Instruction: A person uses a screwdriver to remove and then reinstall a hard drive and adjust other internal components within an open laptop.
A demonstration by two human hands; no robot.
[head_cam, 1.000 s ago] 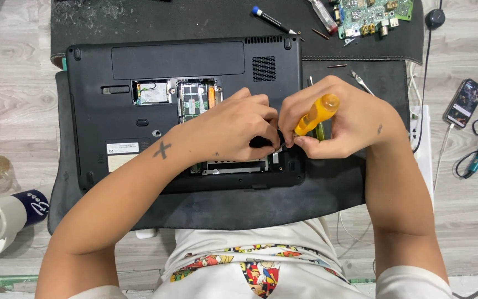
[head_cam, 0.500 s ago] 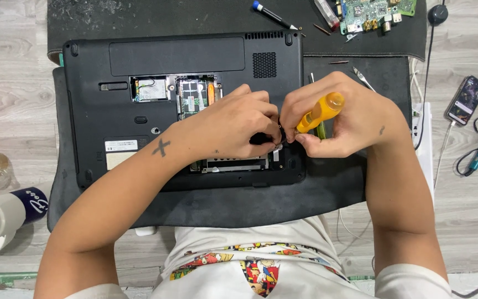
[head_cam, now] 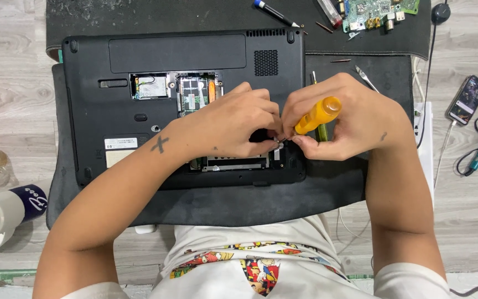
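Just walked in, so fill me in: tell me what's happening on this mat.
A person works on a black laptop lying upside down on a dark mat, covers off and boards exposed. The right hand holds a yellow-handled screwdriver at an open bay near the front edge. The left hand pinches a small part beside its tip.

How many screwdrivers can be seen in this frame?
2. An orange-handled screwdriver is in the right hand, over the laptop. A blue-tipped screwdriver lies on the mat beyond the laptop. Thin tools by the right hand might be more; unclear.
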